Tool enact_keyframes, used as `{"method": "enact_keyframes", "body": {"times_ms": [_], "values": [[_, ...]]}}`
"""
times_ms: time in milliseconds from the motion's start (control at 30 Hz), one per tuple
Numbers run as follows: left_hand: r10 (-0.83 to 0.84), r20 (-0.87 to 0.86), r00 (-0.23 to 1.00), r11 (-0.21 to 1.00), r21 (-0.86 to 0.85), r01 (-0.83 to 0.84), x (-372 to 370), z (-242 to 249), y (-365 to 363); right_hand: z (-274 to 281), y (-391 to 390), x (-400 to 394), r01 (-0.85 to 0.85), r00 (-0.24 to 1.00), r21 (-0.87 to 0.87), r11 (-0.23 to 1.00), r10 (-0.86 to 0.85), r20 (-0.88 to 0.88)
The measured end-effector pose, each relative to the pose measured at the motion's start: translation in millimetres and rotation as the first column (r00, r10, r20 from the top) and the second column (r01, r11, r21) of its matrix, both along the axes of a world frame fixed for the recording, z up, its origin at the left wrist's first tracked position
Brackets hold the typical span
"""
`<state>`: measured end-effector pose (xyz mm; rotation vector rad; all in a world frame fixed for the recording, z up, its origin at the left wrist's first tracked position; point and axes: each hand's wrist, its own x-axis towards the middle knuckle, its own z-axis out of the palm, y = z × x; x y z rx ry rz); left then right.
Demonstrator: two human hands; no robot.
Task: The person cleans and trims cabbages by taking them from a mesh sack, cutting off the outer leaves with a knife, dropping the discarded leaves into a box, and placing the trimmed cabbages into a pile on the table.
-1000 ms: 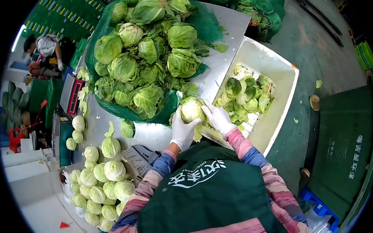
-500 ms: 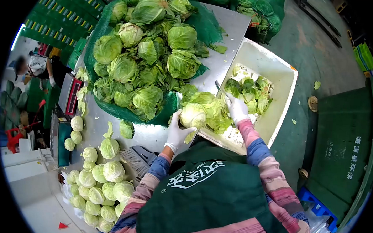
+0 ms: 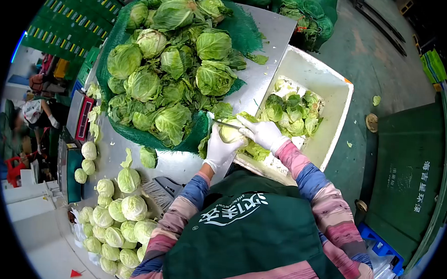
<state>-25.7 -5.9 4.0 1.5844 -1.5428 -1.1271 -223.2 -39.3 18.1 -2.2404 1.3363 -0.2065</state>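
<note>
My gloved left hand (image 3: 222, 148) is wrapped round the near left side of a pale cabbage (image 3: 230, 134) at the table's edge. My gloved right hand (image 3: 263, 133) is closed on a knife (image 3: 226, 124), whose blade lies across the top of that cabbage. Loose green leaves (image 3: 255, 151) are under and beside the cabbage, over the rim of a white box (image 3: 340, 102). Inside the box lie more trimmed leaves (image 3: 294, 112). Leafy cabbages (image 3: 145, 85) are heaped on a green net (image 3: 115, 122) to the upper left.
Pale trimmed cabbages (image 3: 114, 237) are piled at the lower left of the metal table (image 3: 175, 162), beside a brush (image 3: 156, 192). A scale (image 3: 85, 117) stands at the left edge. A green bin (image 3: 406, 172) is at the right. Another person (image 3: 35, 112) is at the far left.
My right hand has moved left from over the box to the cabbage, bringing the knife onto it. My left hand has turned and shifted slightly up round the cabbage.
</note>
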Motion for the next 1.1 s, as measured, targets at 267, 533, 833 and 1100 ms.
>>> {"method": "enact_keyframes", "body": {"times_ms": [267, 533, 833, 1100], "values": [[-0.049, 0.103, 0.994, 0.999, 0.007, 0.048, -4, 12, 3, -24, -15, -10, 0.281, 0.944, 0.199, 0.939, -0.308, 0.12], [-0.088, -0.029, 0.996, 0.993, 0.074, 0.09, 19, 19, 21, -15, 15, -8, 0.503, 0.784, 0.369, 0.782, -0.592, 0.185], [-0.024, -0.124, 0.992, 0.993, 0.114, 0.038, 30, 2, 20, -48, 15, 36, 0.545, 0.659, 0.339, 0.767, -0.642, 0.391], [0.049, 0.297, 0.953, 0.999, -0.021, -0.045, 25, -1, 56, -42, 35, 44, 0.597, 0.685, 0.304, 0.743, -0.669, 0.29]]}}
